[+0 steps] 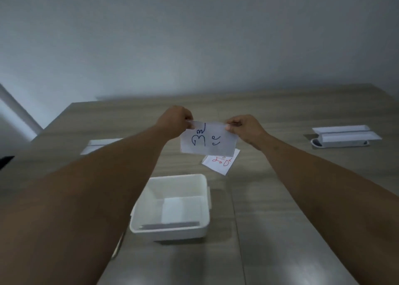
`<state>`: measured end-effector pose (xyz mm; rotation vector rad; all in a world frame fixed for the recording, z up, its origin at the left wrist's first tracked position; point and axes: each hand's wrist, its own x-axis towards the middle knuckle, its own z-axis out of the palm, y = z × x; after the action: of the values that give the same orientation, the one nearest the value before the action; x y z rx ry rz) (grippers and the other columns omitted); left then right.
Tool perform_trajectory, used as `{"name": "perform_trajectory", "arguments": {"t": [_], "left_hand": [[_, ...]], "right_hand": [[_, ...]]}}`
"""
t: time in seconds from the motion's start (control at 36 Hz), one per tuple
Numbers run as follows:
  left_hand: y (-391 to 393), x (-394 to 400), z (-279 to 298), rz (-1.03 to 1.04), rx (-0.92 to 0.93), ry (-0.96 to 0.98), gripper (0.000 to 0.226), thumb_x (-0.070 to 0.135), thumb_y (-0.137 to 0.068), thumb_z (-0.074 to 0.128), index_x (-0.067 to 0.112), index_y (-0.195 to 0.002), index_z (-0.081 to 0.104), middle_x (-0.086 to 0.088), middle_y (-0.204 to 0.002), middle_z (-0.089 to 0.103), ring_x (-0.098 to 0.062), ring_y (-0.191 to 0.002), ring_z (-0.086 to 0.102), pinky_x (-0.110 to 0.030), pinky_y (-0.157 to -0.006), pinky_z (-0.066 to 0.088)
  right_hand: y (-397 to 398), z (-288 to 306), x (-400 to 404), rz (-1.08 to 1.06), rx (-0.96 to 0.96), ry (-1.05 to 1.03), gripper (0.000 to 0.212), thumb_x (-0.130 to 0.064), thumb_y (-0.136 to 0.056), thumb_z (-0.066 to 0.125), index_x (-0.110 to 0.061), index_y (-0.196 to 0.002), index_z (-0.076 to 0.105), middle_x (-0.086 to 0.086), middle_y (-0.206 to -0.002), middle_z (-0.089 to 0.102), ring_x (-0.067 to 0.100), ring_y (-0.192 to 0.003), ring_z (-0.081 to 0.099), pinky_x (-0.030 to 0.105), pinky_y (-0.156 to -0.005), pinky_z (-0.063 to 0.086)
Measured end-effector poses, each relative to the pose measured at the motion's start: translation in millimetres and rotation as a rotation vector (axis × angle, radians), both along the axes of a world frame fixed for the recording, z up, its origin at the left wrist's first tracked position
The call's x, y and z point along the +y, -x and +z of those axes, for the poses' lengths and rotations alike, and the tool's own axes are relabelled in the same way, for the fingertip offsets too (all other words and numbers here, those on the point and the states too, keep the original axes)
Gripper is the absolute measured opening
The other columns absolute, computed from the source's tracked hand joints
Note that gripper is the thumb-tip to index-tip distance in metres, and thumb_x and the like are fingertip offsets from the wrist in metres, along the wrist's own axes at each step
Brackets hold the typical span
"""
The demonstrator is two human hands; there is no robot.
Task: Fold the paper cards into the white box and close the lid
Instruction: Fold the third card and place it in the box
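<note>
Both hands, the left hand [177, 120] and the right hand [243, 127], are pinched on the top corners of a paper card with blue writing [208, 139], held up over the desk [280, 198] beyond the open white box [172, 230]. The sheet looks light, thin and floppy, easily creased, so pinching at its edges or corners suits it. I count three cards: this one, one with red writing [220, 162] flat on the desk just below it, and what seems a folded one [183, 209] already in the box; the lid cannot be told for sure.

Non-task clutter on your counter [280, 198]
You've got a white tray stack [345, 137] far right, another white tray [97, 145] at left, plain grey wall [194, 36] behind.
</note>
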<state>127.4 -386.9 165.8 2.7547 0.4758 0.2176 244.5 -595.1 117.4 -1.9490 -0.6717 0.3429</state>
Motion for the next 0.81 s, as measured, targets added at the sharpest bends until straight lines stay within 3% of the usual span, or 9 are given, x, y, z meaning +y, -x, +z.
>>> {"name": "perform_trajectory", "arguments": {"t": [0.19,0.44,0.53,0.64,0.81], "left_hand": [[123.1,50.8,-19.4,0.074,0.007,0.082,0.032,0.026,-0.077,0.078,0.010,-0.104,0.076,-0.009,-0.106,0.074,-0.027,-0.101,0.066,-0.029,-0.083,0.047],[209.1,50.3,-91.0,0.024,0.105,0.130,0.020,0.020,-0.084,0.070,0.009,-0.101,0.076,-0.013,-0.103,0.075,-0.029,-0.097,0.067,-0.035,-0.086,0.053],[224.4,45.6,-117.7,0.006,0.159,0.122,0.018,0.016,-0.087,0.066,0.008,-0.100,0.075,-0.014,-0.103,0.073,-0.031,-0.098,0.066,-0.032,-0.082,0.049],[240.2,37.3,-147.3,0.002,0.230,0.129,0.018,0.010,-0.088,0.061,0.007,-0.100,0.074,-0.015,-0.106,0.071,-0.032,-0.099,0.065,-0.029,-0.077,0.044],[250.8,31.9,-172.8,-0.013,0.319,0.122,0.021,0.007,-0.087,0.055,0.008,-0.097,0.073,-0.013,-0.106,0.071,-0.033,-0.097,0.066,-0.039,-0.088,0.055]], "right_hand": [[107.2,5.3,51.8,0.119,-0.052,0.089,0.026,-0.005,-0.083,0.070,-0.003,-0.109,0.071,0.008,-0.102,0.070,0.015,-0.092,0.062,0.026,-0.083,0.045],[200.1,-43.1,56.6,0.075,-0.150,0.349,0.024,-0.017,-0.089,0.065,-0.008,-0.110,0.072,0.009,-0.117,0.071,0.018,-0.110,0.063,0.020,-0.089,0.043],[223.0,-60.9,52.1,0.062,-0.153,0.378,0.022,-0.012,-0.088,0.064,-0.007,-0.107,0.073,0.010,-0.113,0.072,0.017,-0.103,0.062,0.017,-0.077,0.041],[246.9,-84.9,49.3,0.079,-0.165,0.450,0.020,-0.007,-0.088,0.063,-0.002,-0.104,0.074,0.013,-0.109,0.074,0.024,-0.104,0.065,0.021,-0.083,0.043],[257.5,-118.4,44.6,0.114,-0.163,0.584,0.019,-0.006,-0.088,0.058,0.002,-0.095,0.074,0.015,-0.103,0.074,0.029,-0.100,0.066,0.033,-0.084,0.051]]}}
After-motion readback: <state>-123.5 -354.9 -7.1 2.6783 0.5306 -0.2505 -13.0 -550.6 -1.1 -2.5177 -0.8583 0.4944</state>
